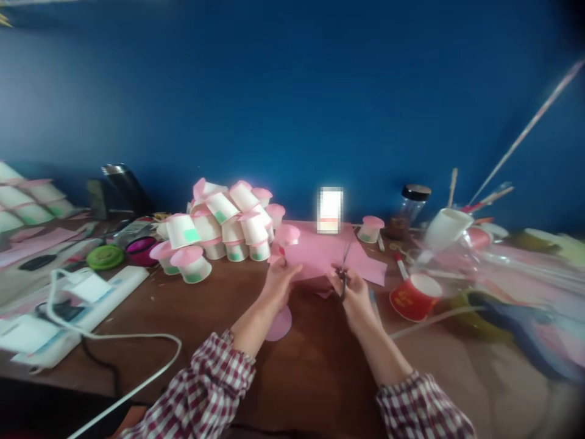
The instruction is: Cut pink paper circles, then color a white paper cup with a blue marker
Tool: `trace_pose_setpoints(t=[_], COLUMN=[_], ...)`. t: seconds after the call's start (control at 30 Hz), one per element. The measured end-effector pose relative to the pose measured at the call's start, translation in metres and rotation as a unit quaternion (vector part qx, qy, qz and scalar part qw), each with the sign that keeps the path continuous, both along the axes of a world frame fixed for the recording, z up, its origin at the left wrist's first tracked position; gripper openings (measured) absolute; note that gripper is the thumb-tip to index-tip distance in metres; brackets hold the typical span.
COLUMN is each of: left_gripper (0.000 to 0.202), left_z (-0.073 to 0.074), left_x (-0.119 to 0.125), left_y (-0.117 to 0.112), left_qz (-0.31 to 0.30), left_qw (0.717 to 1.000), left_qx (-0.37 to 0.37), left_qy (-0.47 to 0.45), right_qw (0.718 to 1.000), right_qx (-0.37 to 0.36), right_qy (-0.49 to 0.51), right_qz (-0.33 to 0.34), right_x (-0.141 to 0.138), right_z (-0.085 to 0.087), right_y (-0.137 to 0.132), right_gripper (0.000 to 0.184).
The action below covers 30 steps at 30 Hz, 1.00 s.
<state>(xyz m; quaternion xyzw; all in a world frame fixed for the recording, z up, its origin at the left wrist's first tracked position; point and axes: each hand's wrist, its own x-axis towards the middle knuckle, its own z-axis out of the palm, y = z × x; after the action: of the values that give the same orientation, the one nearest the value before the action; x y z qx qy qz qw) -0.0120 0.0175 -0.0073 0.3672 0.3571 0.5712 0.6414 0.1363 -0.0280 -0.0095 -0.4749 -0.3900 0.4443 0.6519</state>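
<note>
Farthest to the left of the hands, a stack of pale cups (27, 200) stands at the table's edge of my view. Nearer, but still well left of the left hand, lie a white power strip (121, 286) with a looping white cable (137, 335), a green round object (105, 257) and a magenta one (141, 251).

Between these and the left hand (280, 285) rises a heap of pale cups with pink tops (228, 222), stacked in tiers and showing green patches. One pink-topped cup (289, 234) sits just beyond the left fingertips; I can't tell whether those fingers touch it, or whether they are closed on anything. A pink disc (280, 325) lies partly under that wrist.

The pink paper (317, 251) spreads flat beyond and between the two hands. The right hand (356, 296) is curled around the dark handles of the scissors (343, 277), whose blades point away from the person, over the sheet's right part.

Beyond and right of that grip stands another pink-topped cup (371, 230); closer on the right are a red cup (414, 299) and, behind it, a white cup (448, 229).
</note>
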Motion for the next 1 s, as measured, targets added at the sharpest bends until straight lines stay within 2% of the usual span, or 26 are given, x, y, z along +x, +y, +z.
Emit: trace_pose_setpoints(t=[0.1, 0.2, 0.33, 0.47, 0.6, 0.73, 0.83, 0.97, 1.0], left_gripper=[0.032, 0.032, 0.033, 0.031, 0.031, 0.029, 0.029, 0.027, 0.027], left_z=[-0.008, -0.012, -0.008, -0.007, -0.012, -0.011, -0.006, -0.004, -0.004], left_x=[0.003, 0.008, 0.01, 0.01, 0.009, 0.007, 0.002, -0.01, -0.013], left_y=[-0.003, -0.008, -0.014, -0.018, -0.017, -0.017, -0.015, -0.006, -0.003], left_qz=[-0.026, -0.052, -0.039, -0.078, -0.072, -0.094, -0.051, 0.088, 0.106], left_qw=[0.997, 0.995, 0.997, 0.995, 0.992, 0.982, 0.973, 0.933, 0.923], left_qx=[0.042, 0.038, 0.021, 0.019, 0.012, 0.051, 0.083, 0.12, 0.125], left_qy=[0.056, 0.075, 0.068, 0.057, 0.103, 0.153, 0.21, 0.326, 0.349], right_qw=[1.0, 0.999, 0.998, 0.999, 0.999, 0.999, 0.999, 0.999, 0.998], right_qx=[0.005, -0.008, -0.011, 0.002, 0.01, 0.01, 0.012, 0.017, 0.019], right_qy=[0.011, 0.032, 0.031, 0.005, -0.028, -0.034, -0.003, 0.039, 0.045], right_qz=[0.0, -0.026, -0.046, -0.043, -0.026, -0.033, -0.036, -0.034, -0.031], right_x=[-0.001, 0.0, 0.001, -0.002, -0.003, 0.0, 0.003, 0.006, 0.006], right_z=[-0.001, -0.004, -0.007, -0.005, 0.0, -0.001, -0.007, -0.014, -0.014], right_y=[0.002, 0.004, 0.003, -0.001, -0.004, -0.003, 0.0, 0.003, 0.003], right_gripper=[0.045, 0.044, 0.044, 0.038, 0.029, 0.028, 0.028, 0.026, 0.025])
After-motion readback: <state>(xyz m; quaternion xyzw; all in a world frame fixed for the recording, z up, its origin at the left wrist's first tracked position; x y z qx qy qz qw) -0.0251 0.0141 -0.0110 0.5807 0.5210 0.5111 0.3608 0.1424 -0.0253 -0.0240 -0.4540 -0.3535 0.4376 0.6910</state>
